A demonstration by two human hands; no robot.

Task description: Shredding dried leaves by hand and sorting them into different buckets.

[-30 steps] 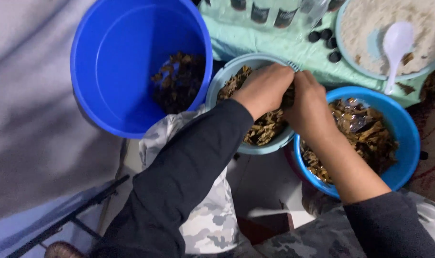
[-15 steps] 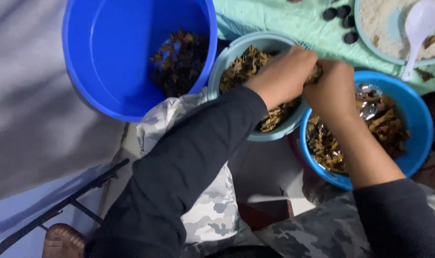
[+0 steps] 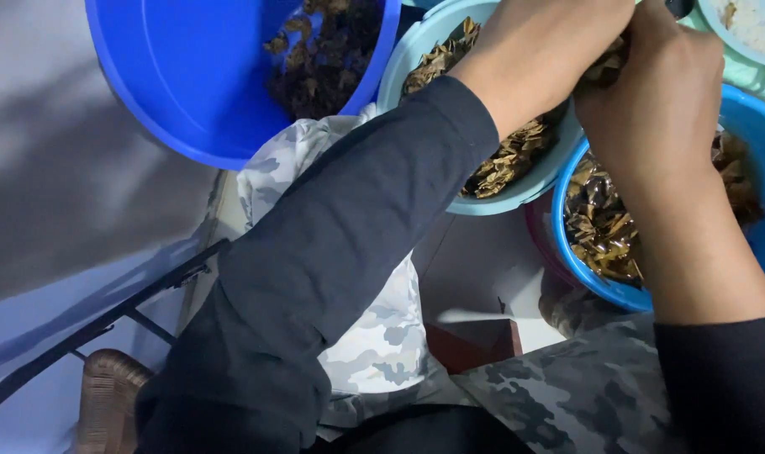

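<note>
My left hand [image 3: 544,49] and my right hand [image 3: 656,101] meet over a light blue bowl [image 3: 504,202] full of dry brown leaves. Both hands pinch a small clump of those leaves [image 3: 605,63] between them. A bright blue bowl [image 3: 757,126] with darker, shiny leaves sits under my right wrist. A large blue tub [image 3: 189,76] at the upper left holds a dark heap of leaves [image 3: 324,59] against its right wall. My dark sleeves cover much of the light blue bowl.
A pale bowl [image 3: 757,25] with white powder shows at the top right corner on a mint green surface. Camouflage cloth [image 3: 374,345] covers my lap. A dark metal frame [image 3: 105,319] and a woven wicker piece [image 3: 105,395] lie at the lower left.
The view has dropped and moved closer, so the bowls now sit at the top edge. My hands stay together over the light blue bowl, still working the leaves.
</note>
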